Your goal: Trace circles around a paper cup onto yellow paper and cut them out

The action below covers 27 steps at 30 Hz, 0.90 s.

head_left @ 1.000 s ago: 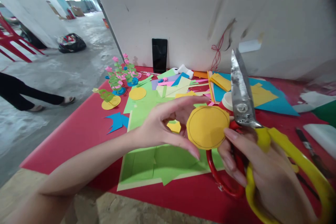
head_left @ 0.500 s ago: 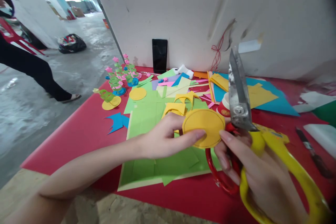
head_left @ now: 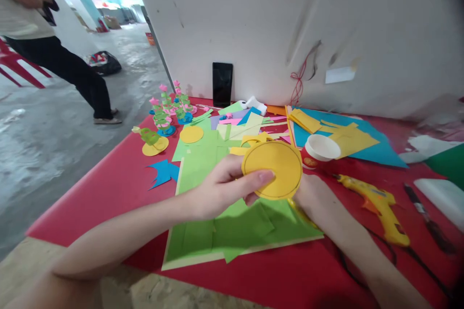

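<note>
My left hand [head_left: 228, 186] pinches a yellow paper circle [head_left: 277, 159] with a dark line drawn just inside its edge, thumb on the front face. Behind the circle reaches my right hand [head_left: 314, 198], its fingers hidden. A yellow scissors handle [head_left: 300, 211] shows under that hand; whether it is gripped I cannot make out. Below both hands lie green paper sheets [head_left: 239, 231] on the red tabletop. Yellow paper offcuts [head_left: 253, 139] poke out behind the circle.
A paper cup [head_left: 322, 148], a yellow glue gun [head_left: 377, 207] with its cord and a utility knife [head_left: 427, 217] lie on the right. Small paper plants [head_left: 165, 116] stand at the far left, near another yellow circle [head_left: 191, 133]. A phone [head_left: 222, 83] leans on the wall; a person stands beyond.
My right hand has moved left and forward behind the circle, and the large scissors have left their upright position. The cup and glue gun now show fully. The person at left has come further into view.
</note>
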### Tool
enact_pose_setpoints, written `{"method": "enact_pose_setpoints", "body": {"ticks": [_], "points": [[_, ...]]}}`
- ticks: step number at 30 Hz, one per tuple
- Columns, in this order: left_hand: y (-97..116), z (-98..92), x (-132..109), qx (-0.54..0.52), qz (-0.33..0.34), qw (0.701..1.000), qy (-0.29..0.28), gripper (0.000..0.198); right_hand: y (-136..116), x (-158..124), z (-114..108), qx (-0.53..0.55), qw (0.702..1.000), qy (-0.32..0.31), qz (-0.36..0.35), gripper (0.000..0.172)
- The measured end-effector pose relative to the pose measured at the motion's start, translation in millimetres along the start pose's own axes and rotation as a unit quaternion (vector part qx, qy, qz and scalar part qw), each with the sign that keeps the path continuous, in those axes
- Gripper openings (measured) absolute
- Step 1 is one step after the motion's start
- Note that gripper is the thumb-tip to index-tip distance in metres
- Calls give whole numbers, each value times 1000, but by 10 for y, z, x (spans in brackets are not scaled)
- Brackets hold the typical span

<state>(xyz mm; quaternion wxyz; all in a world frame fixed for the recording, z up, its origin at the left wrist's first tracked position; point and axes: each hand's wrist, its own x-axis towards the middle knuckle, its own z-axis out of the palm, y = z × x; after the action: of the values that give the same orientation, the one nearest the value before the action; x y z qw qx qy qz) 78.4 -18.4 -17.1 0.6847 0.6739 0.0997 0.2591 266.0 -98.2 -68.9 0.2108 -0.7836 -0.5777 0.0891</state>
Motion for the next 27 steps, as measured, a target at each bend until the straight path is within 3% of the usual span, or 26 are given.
{"method": "enact_pose_setpoints", "body": {"ticks": [3, 5, 7, 9, 11, 15, 27], "points": [[-16, 5, 6, -15, -6, 1000, 1, 33, -2, -61, 45, -52, 998, -21, -7, 10], [-21, 15, 8, -11, -9, 1000, 5, 34, -62, -131, -59, -87, 996, -17, -6, 25], [-23, 31, 6, 1, -17, 1000, 12, 35, -164, -217, -239, -95, 995, 20, -28, 40], [-27, 51, -4, 13, -34, 999, 14, 35, -286, -312, -434, -39, 988, 106, -105, 44], [-33, 71, -19, 24, -45, 999, 4, 35, -393, -402, -583, 0, 977, 150, -152, 47], [-40, 99, -50, 26, -45, 998, -19, 37, -472, -499, -669, -5, 971, 148, -189, 59], [-17, 108, -59, 32, -22, 998, -50, 32, -493, -484, -638, -21, 970, 149, -192, 46]]}}
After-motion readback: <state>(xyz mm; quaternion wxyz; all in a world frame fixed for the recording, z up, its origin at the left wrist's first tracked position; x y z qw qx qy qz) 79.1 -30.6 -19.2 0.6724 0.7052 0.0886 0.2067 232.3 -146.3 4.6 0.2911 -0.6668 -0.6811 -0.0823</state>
